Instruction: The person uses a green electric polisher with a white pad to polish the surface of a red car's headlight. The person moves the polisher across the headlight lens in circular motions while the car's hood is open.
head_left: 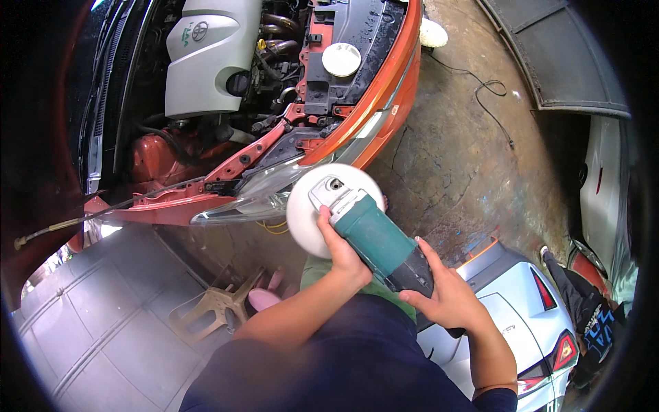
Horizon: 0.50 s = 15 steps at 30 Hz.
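Note:
I hold an angle polisher [376, 232] with a teal body, a silver head and a black rear grip in front of me. Its round white pad [305, 218] is beside the headlight [264, 196] of the orange car; whether they touch I cannot tell. My left hand [347, 254] is wrapped round the polisher's body, just behind the head. The black rear part sits in the grip of my right hand [449, 295]. The car's bonnet is up, showing the grey engine cover [202, 62].
A white round disc [341, 60] lies on the black front panel. Another white pad [432, 33] is by the bumper. A black cable [487, 86] trails over the floor. Nearby are a tan stool [216, 309], a light-blue ride-on car [511, 302] and a person [590, 319] in dark clothes.

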Tool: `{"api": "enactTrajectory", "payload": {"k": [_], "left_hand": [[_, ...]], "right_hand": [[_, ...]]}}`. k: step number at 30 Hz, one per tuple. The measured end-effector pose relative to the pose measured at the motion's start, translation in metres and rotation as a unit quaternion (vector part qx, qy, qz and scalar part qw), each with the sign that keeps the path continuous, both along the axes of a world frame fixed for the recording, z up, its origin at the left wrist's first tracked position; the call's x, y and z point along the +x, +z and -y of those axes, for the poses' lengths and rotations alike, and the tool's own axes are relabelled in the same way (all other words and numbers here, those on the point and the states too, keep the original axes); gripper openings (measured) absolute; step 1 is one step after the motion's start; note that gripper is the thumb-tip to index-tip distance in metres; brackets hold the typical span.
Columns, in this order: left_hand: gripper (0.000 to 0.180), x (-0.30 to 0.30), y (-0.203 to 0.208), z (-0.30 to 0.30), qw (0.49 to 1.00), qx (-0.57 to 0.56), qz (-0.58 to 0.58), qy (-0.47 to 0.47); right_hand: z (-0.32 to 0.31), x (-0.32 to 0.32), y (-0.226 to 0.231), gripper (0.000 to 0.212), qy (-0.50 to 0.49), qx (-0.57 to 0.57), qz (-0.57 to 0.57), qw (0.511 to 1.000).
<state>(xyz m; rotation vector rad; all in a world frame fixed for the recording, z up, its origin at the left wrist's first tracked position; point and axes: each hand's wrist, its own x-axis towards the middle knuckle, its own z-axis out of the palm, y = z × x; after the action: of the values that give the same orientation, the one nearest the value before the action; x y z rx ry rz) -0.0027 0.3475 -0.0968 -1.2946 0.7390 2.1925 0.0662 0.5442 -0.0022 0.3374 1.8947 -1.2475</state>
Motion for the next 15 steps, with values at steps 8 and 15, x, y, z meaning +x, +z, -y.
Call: {"api": "enactTrajectory", "payload": {"k": [8,15], "left_hand": [[0.094,-0.045,-0.034,-0.068,0.992,0.105,-0.028,-0.067],[0.097,-0.074,-0.057,-0.110,0.980,0.156,-0.050,-0.109]], "right_hand": [[-0.031,-0.017,-0.007,0.103,-0.077,0.097,-0.065,0.990],[-0.043,-0.024,-0.021,0.100,-0.135,0.133,-0.096,0.977]]}}
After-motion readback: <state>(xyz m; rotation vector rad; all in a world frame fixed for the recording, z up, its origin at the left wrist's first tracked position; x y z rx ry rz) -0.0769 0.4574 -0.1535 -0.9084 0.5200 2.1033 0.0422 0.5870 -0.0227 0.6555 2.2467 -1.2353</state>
